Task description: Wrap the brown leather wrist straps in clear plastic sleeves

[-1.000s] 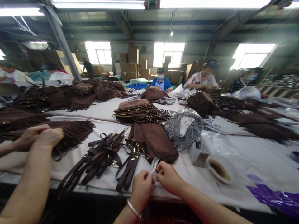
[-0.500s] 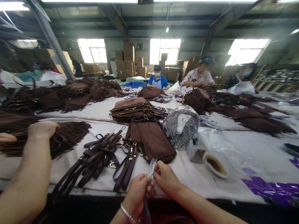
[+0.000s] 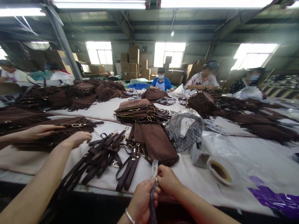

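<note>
At the front edge of the table, my left hand (image 3: pixel 143 199), with a silver bangle at the wrist, is closed around a dark brown strap (image 3: pixel 152 202). A clear plastic wrap (image 3: pixel 154 168) covers the strap's upper end and sticks up above the fingers. My right hand (image 3: pixel 168 180) pinches at the wrapped end, its fingertips touching the left hand's. Just beyond lie brown fringed pouches (image 3: pixel 158 143) and, to the left, a heap of dark wrist straps (image 3: pixel 102 155) with gold clasps.
At left, a co-worker's two hands (image 3: pixel 78 138) are over fringed bags (image 3: pixel 46 143). A stack of pouches (image 3: pixel 135 109), a speckled bundle (image 3: pixel 184 133), a tape dispenser (image 3: pixel 199 157), a bowl of brown liquid (image 3: pixel 219 171) and purple plastic (image 3: pixel 275 199) are around. Several people sit across.
The view has shifted slightly. The plastic-wrapped end now stands more upright above my hands. The co-worker's hand has moved right toward the straps, and a bag's gold clasp now shows.
</note>
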### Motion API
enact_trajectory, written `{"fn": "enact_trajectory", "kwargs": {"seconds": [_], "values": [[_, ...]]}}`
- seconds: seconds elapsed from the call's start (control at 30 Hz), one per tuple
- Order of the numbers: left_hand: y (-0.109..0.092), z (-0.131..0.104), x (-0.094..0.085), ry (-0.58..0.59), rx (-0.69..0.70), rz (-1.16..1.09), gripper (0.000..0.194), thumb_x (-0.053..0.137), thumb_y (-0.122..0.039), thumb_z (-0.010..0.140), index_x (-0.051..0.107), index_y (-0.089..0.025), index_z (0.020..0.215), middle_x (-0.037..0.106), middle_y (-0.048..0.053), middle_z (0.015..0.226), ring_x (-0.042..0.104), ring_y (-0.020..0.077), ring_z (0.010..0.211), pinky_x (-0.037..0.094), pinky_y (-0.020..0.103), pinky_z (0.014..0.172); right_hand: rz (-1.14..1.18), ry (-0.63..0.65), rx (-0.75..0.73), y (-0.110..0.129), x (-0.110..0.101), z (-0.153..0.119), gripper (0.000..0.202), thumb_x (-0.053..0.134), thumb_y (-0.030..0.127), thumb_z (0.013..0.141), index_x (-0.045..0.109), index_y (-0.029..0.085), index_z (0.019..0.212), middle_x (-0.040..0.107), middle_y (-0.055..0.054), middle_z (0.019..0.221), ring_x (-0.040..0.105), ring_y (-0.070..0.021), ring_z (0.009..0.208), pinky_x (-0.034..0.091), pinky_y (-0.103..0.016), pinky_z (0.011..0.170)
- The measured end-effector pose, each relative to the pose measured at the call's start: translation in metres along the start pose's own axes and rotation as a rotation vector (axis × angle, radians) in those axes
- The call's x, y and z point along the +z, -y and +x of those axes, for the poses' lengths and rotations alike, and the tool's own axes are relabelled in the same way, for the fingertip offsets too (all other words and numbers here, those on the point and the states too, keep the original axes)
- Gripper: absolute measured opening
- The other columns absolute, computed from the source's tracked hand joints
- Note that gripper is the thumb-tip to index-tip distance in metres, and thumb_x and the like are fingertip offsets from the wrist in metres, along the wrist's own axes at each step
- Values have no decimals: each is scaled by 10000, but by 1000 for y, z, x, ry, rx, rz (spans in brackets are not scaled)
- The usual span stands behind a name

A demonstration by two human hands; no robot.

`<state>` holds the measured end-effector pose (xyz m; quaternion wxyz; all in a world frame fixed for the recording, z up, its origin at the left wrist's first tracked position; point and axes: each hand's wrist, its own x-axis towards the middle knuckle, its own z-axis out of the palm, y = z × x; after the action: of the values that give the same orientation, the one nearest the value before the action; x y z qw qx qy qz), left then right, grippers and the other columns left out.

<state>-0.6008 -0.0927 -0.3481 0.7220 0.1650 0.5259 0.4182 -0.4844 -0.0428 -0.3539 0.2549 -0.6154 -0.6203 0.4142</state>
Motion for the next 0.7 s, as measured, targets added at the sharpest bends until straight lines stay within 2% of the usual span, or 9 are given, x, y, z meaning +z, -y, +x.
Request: {"fn": "enact_trajectory", "kwargs": {"seconds": [0.07, 0.17, 0.27, 0.37, 0.43, 0.5, 0.6, 0.7], "values": [[3, 0, 3, -9, 71, 31, 408, 679, -543, 722, 569, -152, 748, 566, -18, 579, 416, 42, 398, 331, 161, 374, 22, -2, -28, -5, -3, -4, 84, 548, 134, 710, 565, 171, 636, 612, 12, 591, 541, -119, 549, 329, -219, 499], [8, 2, 7, -30, 155, 95, 435, 629, -590, 729, 575, -160, 768, 548, -27, 568, 418, 63, 406, 365, 194, 389, 288, 56, 75, -10, -4, -14, 207, 523, 340, 801, 549, 184, 668, 596, 17, 555, 508, -114, 459, 320, -225, 446], [11, 1, 9, -57, 246, 303, 381, 549, -549, 792, 592, -170, 777, 531, -24, 540, 466, 113, 440, 392, 239, 427, 588, 203, 204, -13, -2, -23, 364, 607, 536, 747, 552, 180, 691, 523, 54, 464, 442, -99, 383, 298, -223, 414], [8, -4, 6, -30, 527, 629, 298, 507, -427, 849, 627, -175, 745, 632, 45, 646, 565, 166, 603, 415, 268, 547, 787, 172, 249, -14, -3, -27, 406, 775, 499, 603, 590, 148, 693, 549, 50, 489, 473, -87, 436, 332, -212, 456], [3, -6, 1, 40, 641, 768, 323, 492, -411, 870, 639, -180, 697, 662, 59, 695, 576, 171, 662, 397, 265, 584, 906, 131, 273, -14, -6, -28, 410, 831, 441, 553, 588, 135, 676, 582, 34, 535, 500, -79, 486, 358, -201, 491], [-1, -3, -6, 38, 601, 773, 383, 489, -465, 870, 609, -183, 640, 619, 33, 619, 546, 156, 607, 372, 256, 544, 991, 145, 324, -13, -10, -29, 415, 843, 429, 556, 575, 141, 689, 599, 28, 563, 525, -85, 500, 384, -204, 508], [-5, 7, -13, -54, 435, 565, 374, 543, -537, 813, 564, -191, 671, 511, -33, 537, 445, 114, 474, 339, 233, 447, 1076, 200, 411, -12, -12, -33, 429, 847, 425, 568, 551, 166, 741, 642, 12, 628, 593, -131, 533, 450, -252, 536], [-6, 16, -11, -7, 276, 376, 366, 639, -537, 728, 576, -178, 762, 482, -65, 534, 373, 79, 411, 304, 209, 389, 1132, 237, 399, -11, -9, -37, 406, 836, 404, 607, 540, 169, 755, 667, -13, 652, 619, -147, 550, 496, -295, 581]]}}
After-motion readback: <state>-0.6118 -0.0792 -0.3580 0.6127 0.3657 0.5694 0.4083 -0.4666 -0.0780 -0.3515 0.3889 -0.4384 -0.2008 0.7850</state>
